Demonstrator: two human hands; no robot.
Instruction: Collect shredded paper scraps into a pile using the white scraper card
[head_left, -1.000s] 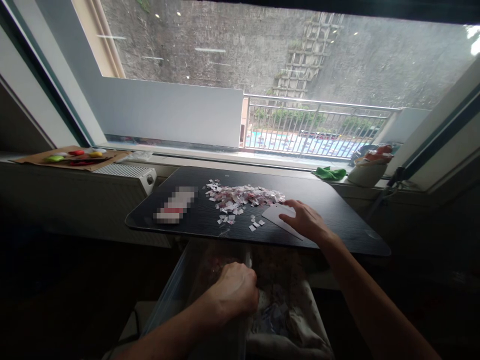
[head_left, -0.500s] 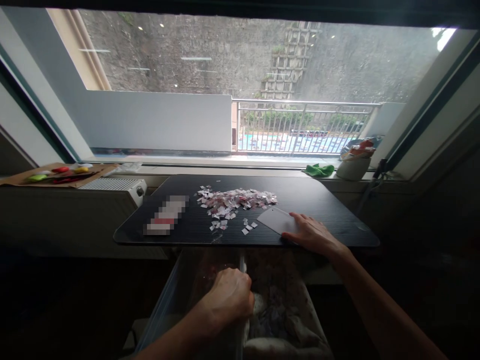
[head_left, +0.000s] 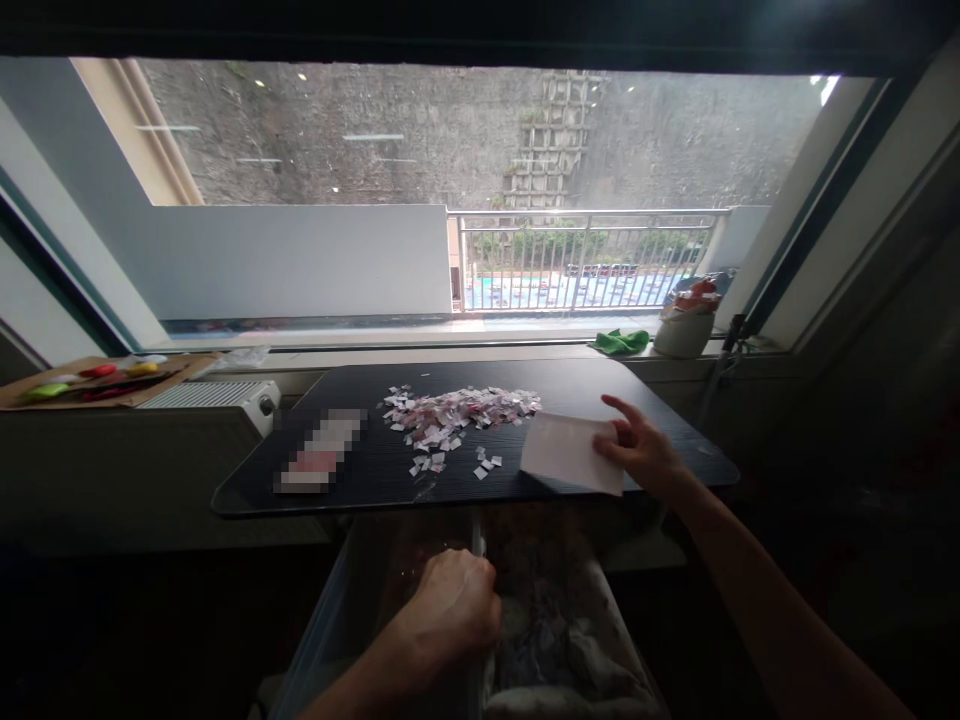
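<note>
My right hand [head_left: 646, 455] pinches the right side of a thin white card [head_left: 562, 450] between thumb and fingers, with the index finger stretched upward. The card is tilted, its face towards me, over the front right of the black tabletop [head_left: 660, 420]. Left of it lies a loose heap of small cut paper squares [head_left: 465, 412], with several strays in front. Lower down, my left hand [head_left: 457, 600] is closed in a fist beside the upright edge between a clear plastic bin and a cloth-lined space [head_left: 555, 640]. Whatever its fingers hold is hidden.
A blurred-out flat item [head_left: 322, 450] lies on the table's left. Beyond the table are a window sill with a green cloth [head_left: 621, 342] and a pale pot [head_left: 684, 332]. A radiator [head_left: 217, 398] stands at left, beside a brown board [head_left: 161, 378] bearing coloured items.
My right hand has lifted the white card from lying flat to a tilted position, and its index finger has risen off it. The left hand stays closed in about the same place.
</note>
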